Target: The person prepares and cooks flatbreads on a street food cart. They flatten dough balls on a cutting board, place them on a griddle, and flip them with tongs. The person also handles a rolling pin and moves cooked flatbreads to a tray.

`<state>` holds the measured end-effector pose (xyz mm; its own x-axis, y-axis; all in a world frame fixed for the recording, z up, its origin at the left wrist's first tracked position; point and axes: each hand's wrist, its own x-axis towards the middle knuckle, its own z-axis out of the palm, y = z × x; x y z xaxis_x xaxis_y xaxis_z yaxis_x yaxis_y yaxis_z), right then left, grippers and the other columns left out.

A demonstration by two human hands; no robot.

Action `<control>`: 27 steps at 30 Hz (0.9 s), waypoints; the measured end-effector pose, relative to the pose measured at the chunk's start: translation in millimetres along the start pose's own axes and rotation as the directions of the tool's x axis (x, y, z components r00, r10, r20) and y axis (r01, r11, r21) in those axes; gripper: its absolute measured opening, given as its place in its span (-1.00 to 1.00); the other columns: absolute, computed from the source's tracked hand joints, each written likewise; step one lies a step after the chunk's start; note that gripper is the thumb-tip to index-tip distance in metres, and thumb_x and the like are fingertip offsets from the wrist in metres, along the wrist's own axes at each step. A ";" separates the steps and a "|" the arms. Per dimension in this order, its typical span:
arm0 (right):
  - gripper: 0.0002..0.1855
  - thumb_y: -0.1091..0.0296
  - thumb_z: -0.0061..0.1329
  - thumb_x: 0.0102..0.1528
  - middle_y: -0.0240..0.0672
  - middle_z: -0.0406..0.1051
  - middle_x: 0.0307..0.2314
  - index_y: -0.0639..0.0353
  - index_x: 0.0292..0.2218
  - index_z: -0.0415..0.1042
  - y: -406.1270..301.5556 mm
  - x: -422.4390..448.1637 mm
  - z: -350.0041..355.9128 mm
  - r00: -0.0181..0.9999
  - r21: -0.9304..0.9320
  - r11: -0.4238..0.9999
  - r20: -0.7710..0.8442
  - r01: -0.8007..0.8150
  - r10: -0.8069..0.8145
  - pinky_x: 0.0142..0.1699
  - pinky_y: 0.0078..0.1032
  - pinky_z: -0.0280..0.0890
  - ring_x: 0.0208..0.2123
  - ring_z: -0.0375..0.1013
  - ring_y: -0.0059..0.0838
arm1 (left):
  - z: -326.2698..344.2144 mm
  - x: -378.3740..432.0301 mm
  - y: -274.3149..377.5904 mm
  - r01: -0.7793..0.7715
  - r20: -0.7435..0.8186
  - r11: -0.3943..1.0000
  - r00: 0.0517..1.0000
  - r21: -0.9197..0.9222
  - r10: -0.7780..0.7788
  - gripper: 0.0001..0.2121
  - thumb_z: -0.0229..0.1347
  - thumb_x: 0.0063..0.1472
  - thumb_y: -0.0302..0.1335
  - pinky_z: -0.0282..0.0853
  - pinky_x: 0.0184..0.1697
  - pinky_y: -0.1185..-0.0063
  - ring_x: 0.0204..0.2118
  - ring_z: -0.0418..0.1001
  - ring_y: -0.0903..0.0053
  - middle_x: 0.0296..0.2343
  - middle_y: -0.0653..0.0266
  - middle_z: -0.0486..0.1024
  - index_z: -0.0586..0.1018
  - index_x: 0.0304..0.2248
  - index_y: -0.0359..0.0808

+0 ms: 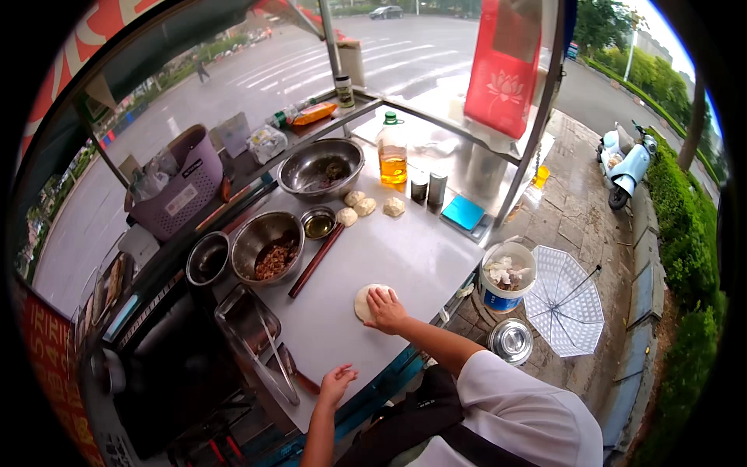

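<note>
A flattened round of dough (362, 305) lies on the metal worktop (408, 262). My right hand (385, 311) rests palm down on it, covering much of its right side. Close to the worktop's front edge, my left hand (338, 383) is raised with its fingers loosely bent and nothing in them. Beside the left hand is a dark red-brown handle (307, 383), partly under metal tongs (274, 356). A dark red rolling pin (317, 260) lies up and left of the dough. Several dough balls (365, 206) sit toward the back.
Left of the rolling pin stand a bowl of minced filling (238, 245), a small oil bowl (318, 225) and a metal tray (233, 315). An oil bottle (392, 152), shakers (436, 187) and a blue-topped scale (464, 212) line the back right. A bucket (502, 300) stands beyond the right edge.
</note>
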<state>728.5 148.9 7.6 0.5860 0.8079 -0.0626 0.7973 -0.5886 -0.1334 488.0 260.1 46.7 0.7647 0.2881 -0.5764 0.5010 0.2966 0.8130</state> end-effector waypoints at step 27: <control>-0.93 0.41 -0.11 -0.05 -0.32 0.37 -0.53 0.17 -0.49 0.38 88.7 105.0 -14.1 0.888 0.405 0.805 -0.044 0.434 -0.457 -0.29 -0.43 0.17 -0.43 0.33 -0.35 | 111.0 54.9 27.0 -0.067 -0.401 0.997 0.915 -0.036 0.048 -0.72 -0.09 0.15 -0.53 0.27 -0.10 0.62 -0.22 0.40 0.55 -0.32 0.19 0.45 0.37 -0.12 -0.41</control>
<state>862.8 181.1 3.1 0.1625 0.9855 0.0490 0.8376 -0.1115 -0.5348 588.5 182.8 46.1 0.5610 0.6427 -0.5217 0.4335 0.3088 0.8466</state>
